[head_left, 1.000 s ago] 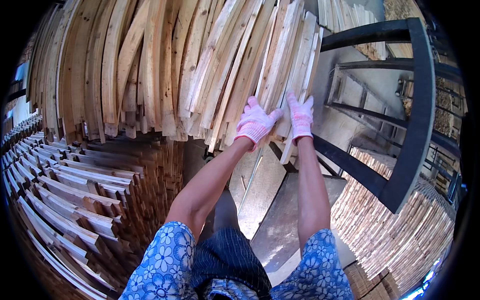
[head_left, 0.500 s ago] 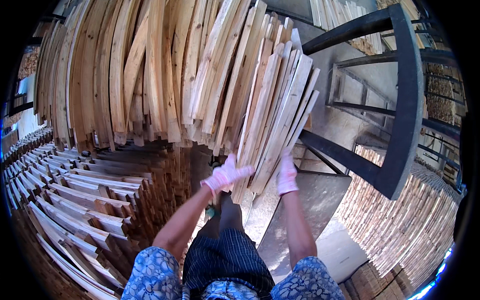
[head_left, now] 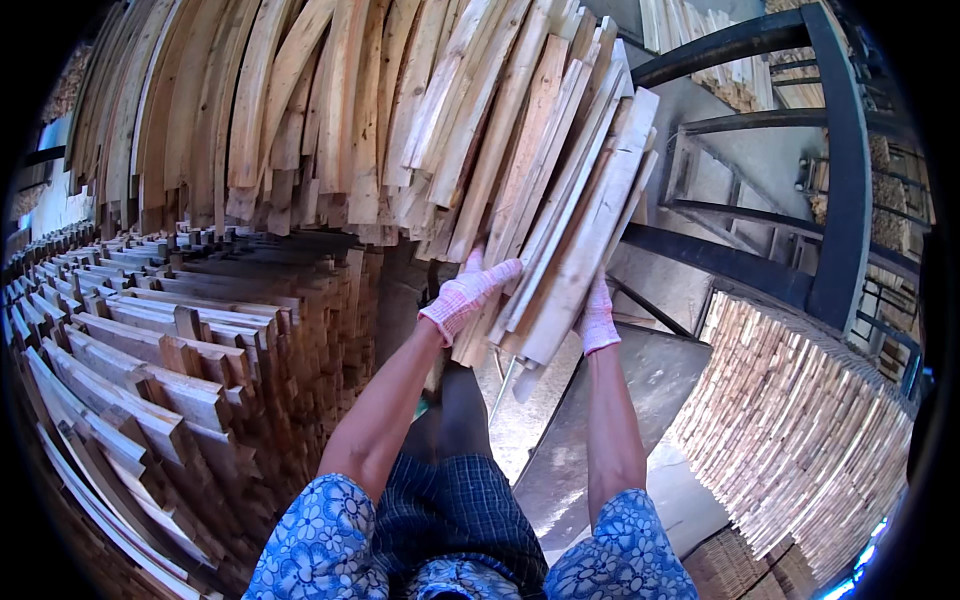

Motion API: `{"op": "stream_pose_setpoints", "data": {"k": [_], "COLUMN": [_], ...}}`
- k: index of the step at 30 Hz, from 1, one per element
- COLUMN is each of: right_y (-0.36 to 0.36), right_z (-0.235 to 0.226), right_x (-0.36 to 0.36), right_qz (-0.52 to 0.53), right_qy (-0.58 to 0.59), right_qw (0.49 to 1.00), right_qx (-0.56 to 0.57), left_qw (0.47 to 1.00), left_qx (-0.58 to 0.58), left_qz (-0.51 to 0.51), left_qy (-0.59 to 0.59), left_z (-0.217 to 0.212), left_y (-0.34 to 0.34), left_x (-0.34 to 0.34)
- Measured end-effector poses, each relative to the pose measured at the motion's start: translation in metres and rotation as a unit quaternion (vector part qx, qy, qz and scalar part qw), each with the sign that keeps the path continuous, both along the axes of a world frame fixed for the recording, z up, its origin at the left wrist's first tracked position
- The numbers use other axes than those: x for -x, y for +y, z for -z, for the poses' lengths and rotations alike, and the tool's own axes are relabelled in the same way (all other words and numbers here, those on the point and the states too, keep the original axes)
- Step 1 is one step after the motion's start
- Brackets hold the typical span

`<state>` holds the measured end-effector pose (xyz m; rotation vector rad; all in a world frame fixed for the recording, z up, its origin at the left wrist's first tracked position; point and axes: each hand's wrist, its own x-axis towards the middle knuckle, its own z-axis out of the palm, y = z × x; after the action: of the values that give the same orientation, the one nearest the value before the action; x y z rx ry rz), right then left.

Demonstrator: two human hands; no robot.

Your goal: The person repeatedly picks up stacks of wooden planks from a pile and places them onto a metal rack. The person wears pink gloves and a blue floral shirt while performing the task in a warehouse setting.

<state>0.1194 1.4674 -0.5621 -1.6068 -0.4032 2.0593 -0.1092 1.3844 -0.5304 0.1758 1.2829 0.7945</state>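
Observation:
Several pale wooden planks [head_left: 590, 235] slant down toward me from the right end of a big lumber stack [head_left: 300, 120]. Both my hands wear pinkish-white knit gloves. At the planks' near ends, my left hand [head_left: 470, 295] grips from the left, its thumb over the top face and some fingers hidden behind the wood. My right hand [head_left: 598, 318] presses against the right side of the same planks, its fingers partly out of sight behind them. The plank ends between my hands are uneven, and some jut out nearer to me than others.
Layered, spaced boards [head_left: 170, 370] fill the left side. A dark metal frame [head_left: 838, 180] stands at the right, above another tall wood stack [head_left: 790, 430]. A grey metal panel [head_left: 620, 420] slopes beside my right forearm.
My hands have moved up and slightly right, closing in on the planks from both sides. The planks' near ends are shifted rightward, and the gripped ones are fanned slightly apart from the stack.

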Motion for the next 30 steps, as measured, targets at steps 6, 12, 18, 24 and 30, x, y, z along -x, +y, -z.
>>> {"op": "stream_pose_setpoints", "data": {"k": [6,12,18,24,30], "right_y": [-0.066,-0.049,-0.054,-0.119,-0.183], "right_z": [-0.035,-0.014,0.004,-0.068,-0.14], "right_x": [-0.023,-0.023,-0.005,-0.022,-0.023], "right_qz": [-0.001,0.044,0.035,0.072,0.046], "right_qy": [-0.005,0.084,0.021,0.057,0.096], "right_qw": [0.999,0.995,0.997,0.996,0.989], "right_qx": [-0.041,0.019,-0.065,0.017,0.099], "left_qw": [0.996,0.998,0.996,0.99,0.989], "left_qx": [-0.006,0.019,-0.021,0.002,-0.016], "left_qz": [-0.006,0.05,0.047,0.014,-0.144], "left_qy": [-0.083,-0.036,0.067,0.14,0.0], "left_z": [-0.04,0.0,-0.006,-0.101,-0.162], "left_y": [-0.066,-0.078,-0.045,-0.097,-0.184], "left_x": [-0.015,0.005,-0.005,-0.039,-0.044]}}
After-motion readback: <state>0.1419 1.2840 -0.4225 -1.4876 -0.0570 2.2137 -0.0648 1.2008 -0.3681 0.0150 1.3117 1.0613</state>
